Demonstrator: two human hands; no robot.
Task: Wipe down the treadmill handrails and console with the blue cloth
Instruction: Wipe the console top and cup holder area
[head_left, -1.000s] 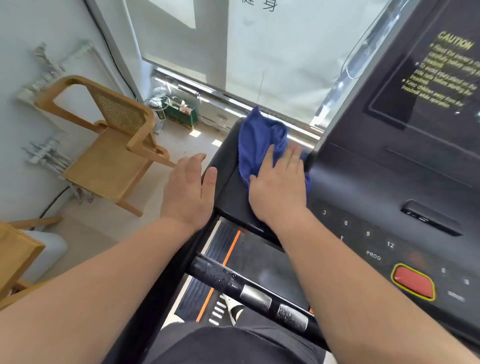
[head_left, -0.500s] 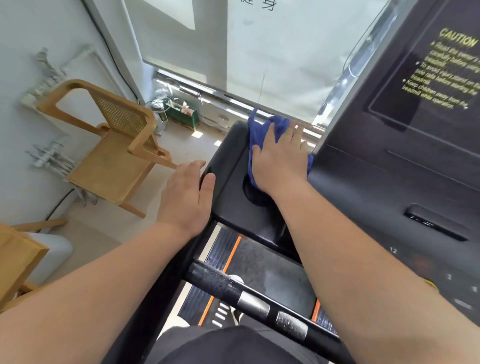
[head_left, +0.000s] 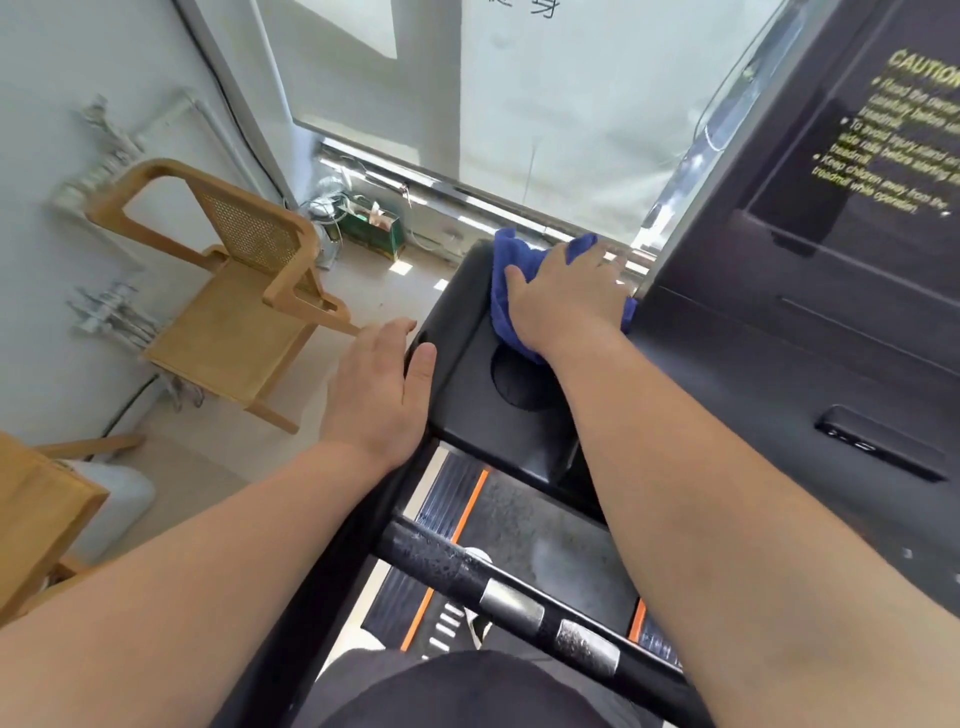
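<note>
Head view had the blue cloth (head_left: 506, 270) bunched at the far end of the console's left wing (head_left: 462, 384), just beyond the round cup recess (head_left: 519, 384) and close against the base of the upright console panel (head_left: 779, 338). Your right grip (head_left: 566, 301) lay on top of it, palm down, fingers spread and close to straight. It was pressing rather than pinching, and nothing was curled into it. Your left grip (head_left: 382, 389) was likewise flat and empty, held at the wing's outer edge with the thumb on the black plastic.

Nearer you ran the front handrail (head_left: 467, 571) with its metal sensor plates, speckled and, I judged, not yet wiped. A wooden chair (head_left: 234, 291) stood on the floor well to the left.

My reading was that you were on the console step, working the wing's far corner. The next move called for dragging the cloth back across the recess under even pressure. After that it would go up over the panel face, with the rails left for later.
</note>
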